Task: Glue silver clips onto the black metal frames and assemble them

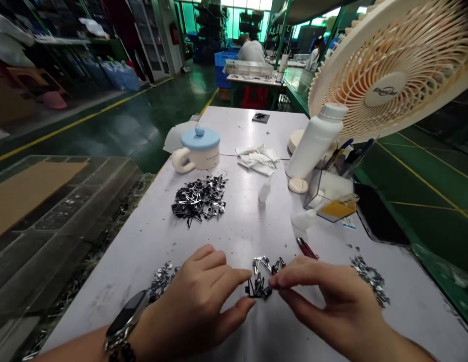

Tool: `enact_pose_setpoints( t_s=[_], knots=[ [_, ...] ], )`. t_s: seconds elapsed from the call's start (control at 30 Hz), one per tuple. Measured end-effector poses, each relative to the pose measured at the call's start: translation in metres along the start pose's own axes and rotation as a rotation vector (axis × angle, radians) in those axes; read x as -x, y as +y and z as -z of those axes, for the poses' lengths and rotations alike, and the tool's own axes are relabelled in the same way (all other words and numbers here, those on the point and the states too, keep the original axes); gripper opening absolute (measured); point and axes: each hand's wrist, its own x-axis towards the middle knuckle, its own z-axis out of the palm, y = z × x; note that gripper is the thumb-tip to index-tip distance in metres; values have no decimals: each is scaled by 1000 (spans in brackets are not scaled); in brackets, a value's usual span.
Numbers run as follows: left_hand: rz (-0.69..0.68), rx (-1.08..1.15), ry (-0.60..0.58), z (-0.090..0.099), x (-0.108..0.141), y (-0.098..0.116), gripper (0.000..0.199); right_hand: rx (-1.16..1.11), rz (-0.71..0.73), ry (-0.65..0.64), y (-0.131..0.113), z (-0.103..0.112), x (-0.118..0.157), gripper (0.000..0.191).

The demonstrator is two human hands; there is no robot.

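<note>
White tabletop (234,234) beneath, black clip (250,290) sits pinched inside left grip (204,291); right grip (335,291): can't tell.

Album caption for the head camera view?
Left hand and right hand at small clips on a white table, lidded mug beyond.

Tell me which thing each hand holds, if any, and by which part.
The left hand seems to pinch a small, black metal clip between thumb and forefinger; the exact part gripped, and whether the right hand holds anything, cannot be told.
</note>
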Motion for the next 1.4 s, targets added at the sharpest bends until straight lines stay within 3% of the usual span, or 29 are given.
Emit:
enact_pose_setpoints(
  t_s=[0.13, 0.4, 0.6, 1.4],
  knots=[
    [21, -6, -1, 3, -1, 2, 17, -30, 23, -25, 0, -7, 1, 30],
    [14, -21, -8, 5, 3, 8, 16, 127, 15, 17, -1, -20, -2, 11],
    [0, -22, 9, 6, 3, 8, 18, 131, -17, 19, 0, -29, 0, 10],
    [10, -2, 56, 5, 3, 8, 13, 33, -68, 55, 2, -36, 2, 8]
  ],
)
